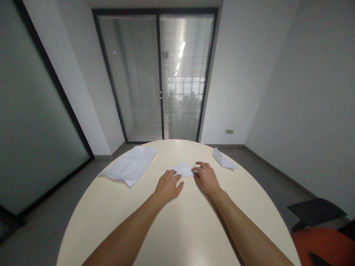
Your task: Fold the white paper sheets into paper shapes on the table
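Observation:
A small folded sheet of white paper (184, 169) lies on the table between my two hands. My left hand (168, 185) is at its left side, fingers apart, with the fingertips at or very near the paper's edge. At the paper's right corner is my right hand (205, 178), its fingers loosely bent and spread, one fingertip touching or almost touching the corner. Neither hand is closed around the paper. Part of each side edge is hidden behind the fingers.
Creased white sheets (130, 164) lie at the left of the round cream table (177, 229). A folded paper piece (223, 160) rests near the right rim. An orange-red chair (323, 244) stands at the lower right. Beyond the table is a glazed partition with blinds (133, 81).

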Demonstrator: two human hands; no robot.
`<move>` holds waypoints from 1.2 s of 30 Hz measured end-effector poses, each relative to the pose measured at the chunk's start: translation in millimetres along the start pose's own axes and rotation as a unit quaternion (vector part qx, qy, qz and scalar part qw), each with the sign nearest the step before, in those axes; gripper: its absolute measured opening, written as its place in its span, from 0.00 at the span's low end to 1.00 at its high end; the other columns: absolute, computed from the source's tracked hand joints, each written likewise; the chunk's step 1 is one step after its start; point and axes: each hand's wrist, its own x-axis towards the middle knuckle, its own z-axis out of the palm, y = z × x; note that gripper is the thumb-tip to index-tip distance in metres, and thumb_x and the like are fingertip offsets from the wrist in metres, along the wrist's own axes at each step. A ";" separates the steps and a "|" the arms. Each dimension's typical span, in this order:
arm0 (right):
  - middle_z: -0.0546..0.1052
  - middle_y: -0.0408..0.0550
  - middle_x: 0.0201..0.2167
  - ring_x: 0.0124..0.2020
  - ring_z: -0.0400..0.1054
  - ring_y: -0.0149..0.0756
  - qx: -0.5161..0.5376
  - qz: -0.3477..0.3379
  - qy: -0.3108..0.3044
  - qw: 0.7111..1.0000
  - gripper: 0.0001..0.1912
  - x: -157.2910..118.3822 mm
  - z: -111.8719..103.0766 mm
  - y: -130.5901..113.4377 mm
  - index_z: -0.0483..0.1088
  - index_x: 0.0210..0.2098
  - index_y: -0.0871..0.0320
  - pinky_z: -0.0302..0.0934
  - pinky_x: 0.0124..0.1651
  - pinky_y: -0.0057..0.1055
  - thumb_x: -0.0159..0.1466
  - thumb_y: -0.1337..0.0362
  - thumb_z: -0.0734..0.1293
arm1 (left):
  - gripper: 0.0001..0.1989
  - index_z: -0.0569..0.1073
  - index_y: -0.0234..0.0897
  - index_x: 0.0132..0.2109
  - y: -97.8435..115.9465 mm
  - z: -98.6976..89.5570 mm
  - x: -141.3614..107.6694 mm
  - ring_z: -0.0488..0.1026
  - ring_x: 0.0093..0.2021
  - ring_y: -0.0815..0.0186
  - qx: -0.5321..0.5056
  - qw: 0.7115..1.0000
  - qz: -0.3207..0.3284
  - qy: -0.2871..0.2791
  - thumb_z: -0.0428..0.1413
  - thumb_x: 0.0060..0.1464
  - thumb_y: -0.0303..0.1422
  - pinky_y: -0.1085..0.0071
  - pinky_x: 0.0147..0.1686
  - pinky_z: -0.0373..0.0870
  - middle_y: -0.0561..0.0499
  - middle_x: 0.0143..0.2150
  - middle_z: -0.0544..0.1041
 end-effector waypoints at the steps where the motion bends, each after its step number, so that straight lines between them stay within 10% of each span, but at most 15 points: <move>1: 0.74 0.53 0.55 0.54 0.64 0.48 0.010 -0.018 -0.007 1.000 0.15 -0.9 -0.8 -6.5 0.80 0.45 0.54 0.60 0.56 0.41 0.65 0.68 0.63 | 0.16 0.76 0.41 0.53 0.2 0.4 -0.1 0.69 0.55 0.56 0.002 1.000 0.002 0.001 0.52 0.63 0.40 0.61 0.56 0.68 0.43 0.53 0.74; 12: 0.70 0.59 0.61 0.63 0.62 0.44 0.102 -0.144 -0.074 0.981 0.23 -8.4 12.8 -22.3 0.70 0.59 0.65 0.50 0.69 0.41 0.70 0.61 0.58 | 0.22 0.67 0.34 0.63 -4.3 7.9 1.4 0.63 0.66 0.57 -0.019 0.998 0.045 -0.039 0.47 0.65 0.34 0.58 0.66 0.56 0.40 0.66 0.68; 22: 0.46 0.55 0.73 0.74 0.37 0.53 0.050 0.018 -0.186 0.981 0.37 -8.4 18.8 -14.6 0.50 0.72 0.61 0.37 0.71 0.53 0.71 0.45 0.51 | 0.27 0.62 0.38 0.67 -5.5 7.3 1.7 0.53 0.71 0.51 -0.043 0.994 0.014 -0.099 0.45 0.66 0.42 0.48 0.68 0.50 0.44 0.71 0.60; 29: 0.49 0.59 0.73 0.73 0.38 0.55 0.008 0.089 -0.170 0.981 0.38 -7.0 15.7 -7.8 0.50 0.71 0.64 0.34 0.70 0.55 0.71 0.46 0.50 | 0.28 0.61 0.41 0.68 -6.5 7.0 0.6 0.51 0.72 0.49 -0.041 0.993 0.000 -0.114 0.46 0.65 0.44 0.43 0.68 0.48 0.46 0.72 0.58; 36: 0.52 0.51 0.72 0.73 0.41 0.48 0.097 -0.087 -0.177 0.976 0.33 -7.5 11.4 -14.1 0.53 0.71 0.57 0.36 0.72 0.52 0.72 0.50 0.52 | 0.24 0.63 0.44 0.66 -6.3 2.1 1.8 0.58 0.68 0.53 -0.073 0.993 0.031 -0.084 0.46 0.66 0.40 0.47 0.67 0.52 0.48 0.68 0.65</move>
